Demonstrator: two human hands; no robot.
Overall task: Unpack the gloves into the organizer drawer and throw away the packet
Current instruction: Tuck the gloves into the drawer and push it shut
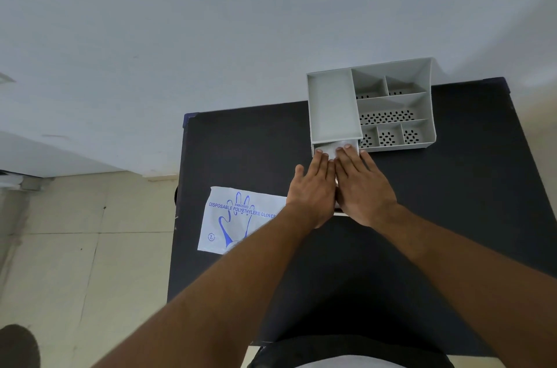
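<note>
A grey plastic organizer (pixel 394 108) with several compartments stands at the far side of the dark table (pixel 241 150). Its drawer at the bottom left is pulled out toward me, and clear folded gloves (pixel 337 147) lie in it. My left hand (pixel 313 187) and my right hand (pixel 361 187) lie side by side, fingers straight, pressing flat on the gloves in the drawer. Most of the drawer is hidden under my hands. The flat white packet (pixel 238 220), printed with a blue hand and "Disposable Polyethylene Gloves", lies on the table to the left of my left wrist.
The table stands against a pale wall (pixel 211 36). Beige floor tiles (pixel 75 247) lie to the left of the table. A dark shape (pixel 18 346) sits on the floor at the bottom left corner.
</note>
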